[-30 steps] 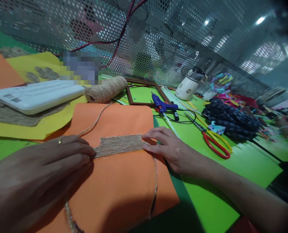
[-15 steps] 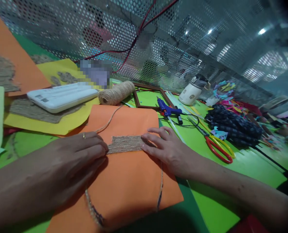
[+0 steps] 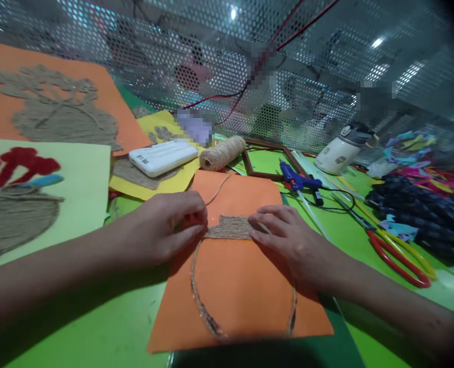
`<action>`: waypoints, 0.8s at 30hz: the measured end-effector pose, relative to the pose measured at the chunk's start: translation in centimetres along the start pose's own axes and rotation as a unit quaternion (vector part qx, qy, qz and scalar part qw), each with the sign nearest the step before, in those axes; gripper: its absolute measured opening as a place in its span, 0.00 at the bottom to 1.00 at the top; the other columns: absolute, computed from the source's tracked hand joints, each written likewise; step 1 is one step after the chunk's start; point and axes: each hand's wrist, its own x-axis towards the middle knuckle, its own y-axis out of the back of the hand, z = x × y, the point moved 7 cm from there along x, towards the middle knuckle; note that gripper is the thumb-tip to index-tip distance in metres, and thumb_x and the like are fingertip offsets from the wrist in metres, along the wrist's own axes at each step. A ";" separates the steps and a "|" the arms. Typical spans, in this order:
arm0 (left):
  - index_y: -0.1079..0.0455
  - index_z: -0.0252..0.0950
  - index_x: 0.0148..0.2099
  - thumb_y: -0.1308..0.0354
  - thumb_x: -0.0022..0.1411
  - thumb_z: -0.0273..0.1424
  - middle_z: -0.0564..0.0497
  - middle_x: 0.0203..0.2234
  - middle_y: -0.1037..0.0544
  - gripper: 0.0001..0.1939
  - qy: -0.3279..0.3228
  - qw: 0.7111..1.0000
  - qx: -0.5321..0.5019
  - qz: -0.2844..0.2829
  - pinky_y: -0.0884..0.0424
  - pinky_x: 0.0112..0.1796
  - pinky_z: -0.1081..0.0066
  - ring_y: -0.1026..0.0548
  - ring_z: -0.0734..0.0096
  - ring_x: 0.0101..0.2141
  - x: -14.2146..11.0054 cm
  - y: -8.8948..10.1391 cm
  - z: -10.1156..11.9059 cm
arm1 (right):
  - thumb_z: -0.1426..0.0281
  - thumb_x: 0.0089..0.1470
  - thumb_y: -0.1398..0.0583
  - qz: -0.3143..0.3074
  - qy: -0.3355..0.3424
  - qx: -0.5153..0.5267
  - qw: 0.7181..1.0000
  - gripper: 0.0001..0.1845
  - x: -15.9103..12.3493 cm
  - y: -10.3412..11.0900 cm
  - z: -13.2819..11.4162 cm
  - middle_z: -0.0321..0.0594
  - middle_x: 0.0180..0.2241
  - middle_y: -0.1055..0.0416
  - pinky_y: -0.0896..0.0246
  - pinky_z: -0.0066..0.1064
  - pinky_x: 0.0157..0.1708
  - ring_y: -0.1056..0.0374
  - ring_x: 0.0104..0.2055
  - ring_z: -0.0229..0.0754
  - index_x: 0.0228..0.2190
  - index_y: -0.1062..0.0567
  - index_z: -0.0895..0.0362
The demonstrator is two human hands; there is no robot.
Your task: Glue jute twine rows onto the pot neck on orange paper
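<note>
A sheet of orange paper (image 3: 245, 286) lies before me with a block of jute twine rows (image 3: 232, 227) across it. A curved twine outline (image 3: 196, 286) runs down from the block on the left, and a shorter piece shows under my right wrist. My left hand (image 3: 173, 225) is closed in a pinch at the block's left end, on the twine (image 3: 219, 190) that trails up toward the twine roll (image 3: 222, 152). The fingertips themselves are partly hidden. At the right end, my right hand (image 3: 288, 237) rests with fingers stretched and slightly apart, tips touching the rows.
Behind the paper lie a blue glue gun (image 3: 297, 178), a brown frame (image 3: 263, 176) and a white power bank (image 3: 163, 157). Scissors (image 3: 399, 255), a bottle (image 3: 339, 151) and dark checked cloth (image 3: 414, 209) are at right. Twine pictures on orange (image 3: 123, 102) and pale green sheets (image 3: 85, 174) stand left.
The view has swung left, so things appear further right and more finished pictures show. My left hand has turned from lying flatter over the block's left end to a raised pinch there.
</note>
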 end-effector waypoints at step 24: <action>0.27 0.40 0.33 0.44 0.65 0.34 0.50 0.28 0.23 0.08 0.012 0.997 -0.017 -0.070 0.36 0.30 0.66 0.28 0.66 0.29 0.2 -1.3 -1.0 | 0.80 0.69 0.44 -0.067 0.056 0.027 0.996 0.25 5.0 -0.7 -2.7 0.54 0.64 0.30 0.39 0.60 0.62 0.41 0.68 0.62 0.64 0.30 0.57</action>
